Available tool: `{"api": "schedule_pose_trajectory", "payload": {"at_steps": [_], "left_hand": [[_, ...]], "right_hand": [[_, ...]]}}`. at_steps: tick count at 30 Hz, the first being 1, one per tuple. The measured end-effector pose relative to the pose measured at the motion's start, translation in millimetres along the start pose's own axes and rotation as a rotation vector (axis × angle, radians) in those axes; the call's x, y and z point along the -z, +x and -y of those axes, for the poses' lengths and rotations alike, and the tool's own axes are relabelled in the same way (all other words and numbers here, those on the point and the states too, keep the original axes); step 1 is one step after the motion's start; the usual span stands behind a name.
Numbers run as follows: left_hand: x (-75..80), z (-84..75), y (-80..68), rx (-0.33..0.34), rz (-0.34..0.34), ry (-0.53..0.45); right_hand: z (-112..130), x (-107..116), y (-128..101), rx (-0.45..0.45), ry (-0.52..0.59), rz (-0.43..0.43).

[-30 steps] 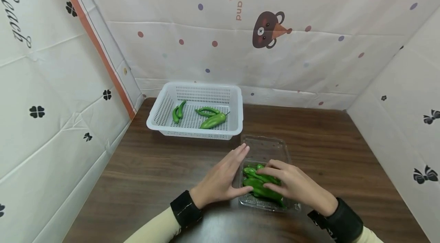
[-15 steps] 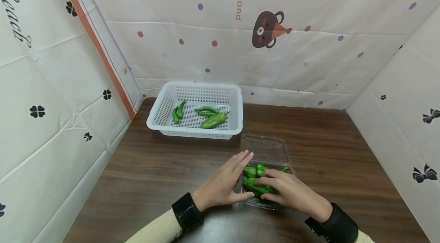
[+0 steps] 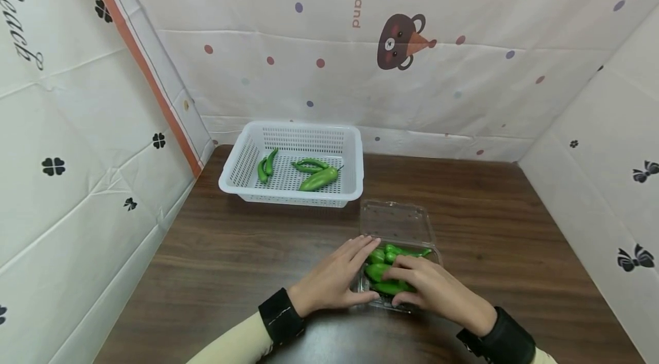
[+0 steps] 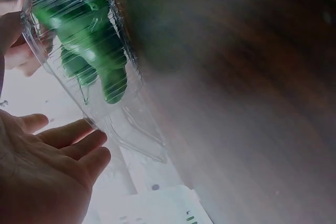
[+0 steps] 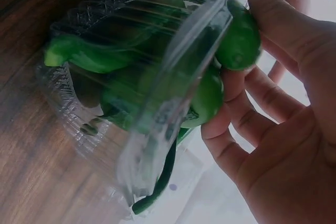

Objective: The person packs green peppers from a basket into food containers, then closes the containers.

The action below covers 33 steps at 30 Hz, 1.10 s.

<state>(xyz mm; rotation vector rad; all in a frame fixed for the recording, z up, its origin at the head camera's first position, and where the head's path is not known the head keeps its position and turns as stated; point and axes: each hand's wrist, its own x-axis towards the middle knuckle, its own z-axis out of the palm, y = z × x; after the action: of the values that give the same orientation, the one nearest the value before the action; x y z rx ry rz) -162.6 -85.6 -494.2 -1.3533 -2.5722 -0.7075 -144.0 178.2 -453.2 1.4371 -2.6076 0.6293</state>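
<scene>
Green peppers (image 3: 389, 271) fill the clear clamshell box (image 3: 399, 225) near the table's front edge; the right hand (image 3: 432, 288) curls round them while the left hand (image 3: 332, 277) rests flat against the box's side. Brace that side firmly and lift the peppers straight up, lest the light box tip.

Head view bright, sharp; wrist views seemingly motion-blurred.

Glossy green peppers (image 3: 387, 272) inside a clear ribbed plastic clamshell box (image 3: 396, 221), more green ones in a white perforated plastic basket (image 3: 247, 161). Dark brown wood-grain tabletop (image 3: 216, 249). Black cuffs over cream sleeves (image 3: 234, 344); white backdrop sheet (image 3: 463, 95) with coloured dots, brown bear, orange stripe.
</scene>
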Motion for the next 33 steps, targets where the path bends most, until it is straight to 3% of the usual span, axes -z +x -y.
{"api": "schedule_pose_trajectory", "payload": {"at_steps": [14,33], "left_hand": [[0.8,-0.8,-1.6,0.041,0.023,-0.023],[0.2,-1.2,-2.5,0.022,0.004,0.000]], "right_hand": [[-3.0,-0.4,1.1,0.013,-0.017,0.008],[-3.6,-1.8,1.3,0.021,-0.022,-0.008]]}}
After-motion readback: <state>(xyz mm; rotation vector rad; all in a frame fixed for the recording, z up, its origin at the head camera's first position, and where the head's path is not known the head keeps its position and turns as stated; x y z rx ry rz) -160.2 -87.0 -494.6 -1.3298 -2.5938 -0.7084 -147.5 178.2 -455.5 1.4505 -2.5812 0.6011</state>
